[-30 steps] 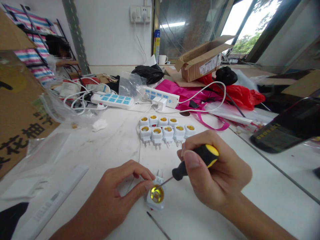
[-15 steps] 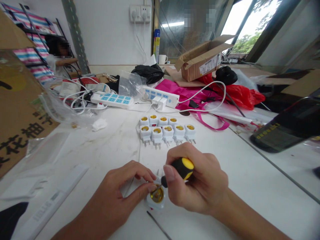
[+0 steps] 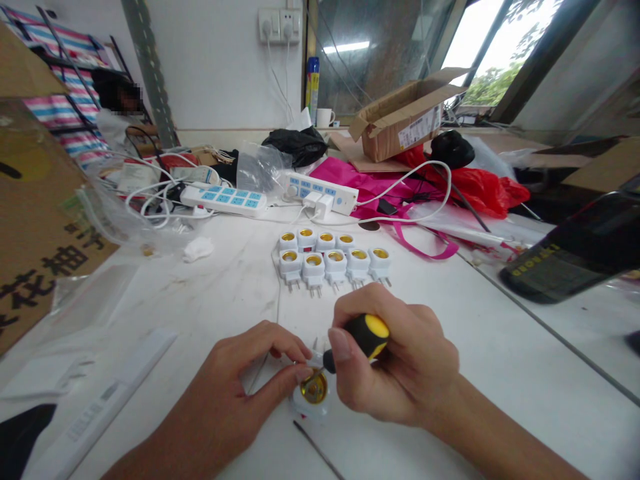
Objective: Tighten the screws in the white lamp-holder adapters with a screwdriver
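A white plug-in lamp socket [image 3: 312,395] with a brass inside lies on the white table [image 3: 500,373] near the front edge. My left hand [image 3: 240,380] pinches it by its upper rim and holds it still. My right hand [image 3: 395,367] is wrapped round a screwdriver [image 3: 359,339] with a black and yellow handle. The tool's tip points down into the brass opening of the socket. Further back, several more white sockets [image 3: 333,259] stand together in two rows.
A thin dark rod [image 3: 315,450] lies just in front of the socket. Two white power strips [image 3: 225,199] with cables, plastic bags and an open cardboard box [image 3: 400,123] crowd the far table. A brown carton [image 3: 35,220] stands at left, a dark device [image 3: 575,257] at right. A person sits far left.
My right hand moved left and down with the screwdriver, bringing the tip from beside the socket into its brass opening. Over the last half second it has stayed there. My left hand held still.
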`<action>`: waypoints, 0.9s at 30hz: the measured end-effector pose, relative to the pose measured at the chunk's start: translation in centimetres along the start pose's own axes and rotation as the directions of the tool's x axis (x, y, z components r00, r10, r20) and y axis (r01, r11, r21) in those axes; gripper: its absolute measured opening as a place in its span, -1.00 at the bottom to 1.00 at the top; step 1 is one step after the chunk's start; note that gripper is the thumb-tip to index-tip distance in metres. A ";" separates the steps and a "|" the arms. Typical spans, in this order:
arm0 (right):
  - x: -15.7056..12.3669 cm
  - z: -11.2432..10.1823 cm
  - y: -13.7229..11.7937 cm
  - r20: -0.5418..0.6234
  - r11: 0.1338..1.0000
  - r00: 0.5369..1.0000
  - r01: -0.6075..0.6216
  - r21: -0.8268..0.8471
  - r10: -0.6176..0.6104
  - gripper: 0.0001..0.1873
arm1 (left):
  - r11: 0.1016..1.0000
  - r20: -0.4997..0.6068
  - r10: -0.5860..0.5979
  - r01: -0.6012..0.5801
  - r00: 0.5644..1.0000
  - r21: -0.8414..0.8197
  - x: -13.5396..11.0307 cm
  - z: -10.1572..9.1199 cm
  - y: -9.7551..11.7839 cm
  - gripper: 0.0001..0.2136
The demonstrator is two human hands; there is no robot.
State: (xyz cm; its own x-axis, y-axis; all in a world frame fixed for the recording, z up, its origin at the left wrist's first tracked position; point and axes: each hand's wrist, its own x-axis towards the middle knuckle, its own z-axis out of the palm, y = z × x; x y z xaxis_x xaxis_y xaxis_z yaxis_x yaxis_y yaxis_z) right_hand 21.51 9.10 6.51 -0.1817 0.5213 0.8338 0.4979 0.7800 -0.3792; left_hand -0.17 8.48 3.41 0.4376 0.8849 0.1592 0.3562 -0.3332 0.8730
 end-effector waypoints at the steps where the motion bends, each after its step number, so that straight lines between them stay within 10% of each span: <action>1: 0.2 -0.1 0.0 -0.018 1.000 1.000 -0.005 -0.001 0.005 -0.92 | 1.000 -0.005 -0.001 0.001 1.000 0.001 0.0 0.0 0.0 -0.90; 10: 0.9 -0.4 0.4 -0.323 0.996 0.942 -0.083 0.038 0.091 -0.86 | 0.995 -0.090 0.037 -0.028 0.995 0.097 0.4 -0.6 0.0 -0.87; 27: 0.6 -0.1 0.3 -0.337 0.997 0.940 -0.065 -0.048 0.045 -0.89 | 0.992 -0.099 0.124 -0.120 0.987 0.043 0.3 -0.3 -0.5 -0.89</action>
State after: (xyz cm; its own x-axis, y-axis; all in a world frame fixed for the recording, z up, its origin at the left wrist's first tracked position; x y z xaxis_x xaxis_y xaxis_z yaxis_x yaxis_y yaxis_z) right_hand 21.64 9.64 6.94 0.1372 0.4085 0.9024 0.5488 0.7270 -0.4126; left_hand -0.44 9.04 3.21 0.3947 0.8647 0.3107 0.3367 -0.4508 0.8267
